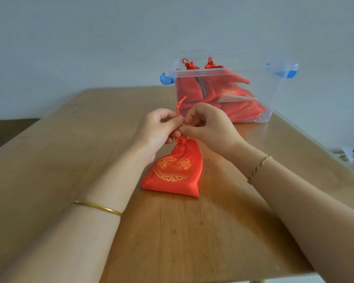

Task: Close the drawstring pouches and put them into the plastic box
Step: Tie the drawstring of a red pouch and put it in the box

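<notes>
- Now, the step in hand looks like the closing one: a red pouch [175,172] with a gold pattern lies flat on the bench [70,150], in front of the plastic box [274,94] and a little to its left, nearer the person.
- The pouch's neck is gathered into a tight bunch, and it points toward the box.
- The left hand [159,129] is in front of the box, just above the neck. Its fingers [172,121] are curled and pinch the drawstring [179,106], whose free end stands up toward the box.
- The right hand [208,127] is beside it, closer to the box's front wall. Its fingers [192,130] are also curled in and pinched on the cord close to the neck.
- Whether a knot is being tied or the cord is only being drawn tight is too small to tell.
- The box stands open, without a lid, its blue latches [166,78] hanging at either end. Several closed pouches [223,92] are heaped inside, mostly at its left side, and two knotted tops rise above the rim.
- By my judgement the task is well along, since this is the only pouch outside the box.
- The next move calls for a firm final pull so that the neck stays shut, then a lift of the pouch over the box's near rim and into the free space at its right side.
</notes>
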`<control>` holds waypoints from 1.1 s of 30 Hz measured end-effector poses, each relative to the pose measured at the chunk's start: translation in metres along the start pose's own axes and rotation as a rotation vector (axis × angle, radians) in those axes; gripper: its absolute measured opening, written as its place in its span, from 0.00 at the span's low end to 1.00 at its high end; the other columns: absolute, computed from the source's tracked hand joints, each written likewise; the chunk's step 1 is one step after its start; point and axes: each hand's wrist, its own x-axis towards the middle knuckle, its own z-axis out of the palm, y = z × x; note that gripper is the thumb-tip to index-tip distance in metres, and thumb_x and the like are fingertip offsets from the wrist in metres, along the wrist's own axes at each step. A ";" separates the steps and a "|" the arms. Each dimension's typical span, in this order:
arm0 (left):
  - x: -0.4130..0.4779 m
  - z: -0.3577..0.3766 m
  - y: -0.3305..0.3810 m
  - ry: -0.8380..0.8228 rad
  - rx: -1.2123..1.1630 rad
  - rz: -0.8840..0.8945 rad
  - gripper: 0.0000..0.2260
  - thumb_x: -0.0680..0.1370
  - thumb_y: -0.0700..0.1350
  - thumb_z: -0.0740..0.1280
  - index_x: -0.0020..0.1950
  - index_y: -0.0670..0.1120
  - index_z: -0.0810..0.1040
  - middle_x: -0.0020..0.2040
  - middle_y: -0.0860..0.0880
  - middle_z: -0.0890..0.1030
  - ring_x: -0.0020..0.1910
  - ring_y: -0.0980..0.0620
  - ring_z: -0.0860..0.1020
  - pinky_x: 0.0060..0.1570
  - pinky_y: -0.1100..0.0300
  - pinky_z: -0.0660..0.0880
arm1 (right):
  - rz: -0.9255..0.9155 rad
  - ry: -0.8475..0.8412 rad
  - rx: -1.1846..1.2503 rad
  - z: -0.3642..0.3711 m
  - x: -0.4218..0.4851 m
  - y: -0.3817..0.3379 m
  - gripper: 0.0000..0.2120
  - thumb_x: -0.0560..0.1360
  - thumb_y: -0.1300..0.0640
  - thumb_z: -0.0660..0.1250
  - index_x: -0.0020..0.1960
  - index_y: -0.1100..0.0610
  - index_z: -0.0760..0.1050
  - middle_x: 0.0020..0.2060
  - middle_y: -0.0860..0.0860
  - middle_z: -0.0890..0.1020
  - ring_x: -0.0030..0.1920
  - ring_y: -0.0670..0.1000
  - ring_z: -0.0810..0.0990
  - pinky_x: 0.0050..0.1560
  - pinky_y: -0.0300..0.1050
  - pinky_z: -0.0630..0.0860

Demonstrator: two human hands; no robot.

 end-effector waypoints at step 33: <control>0.003 0.001 -0.001 0.162 0.683 0.570 0.03 0.70 0.44 0.74 0.43 0.48 0.82 0.47 0.53 0.71 0.53 0.52 0.73 0.54 0.64 0.67 | 0.438 -0.068 0.593 -0.008 0.000 -0.001 0.10 0.73 0.62 0.66 0.33 0.59 0.73 0.25 0.50 0.68 0.25 0.45 0.62 0.27 0.38 0.58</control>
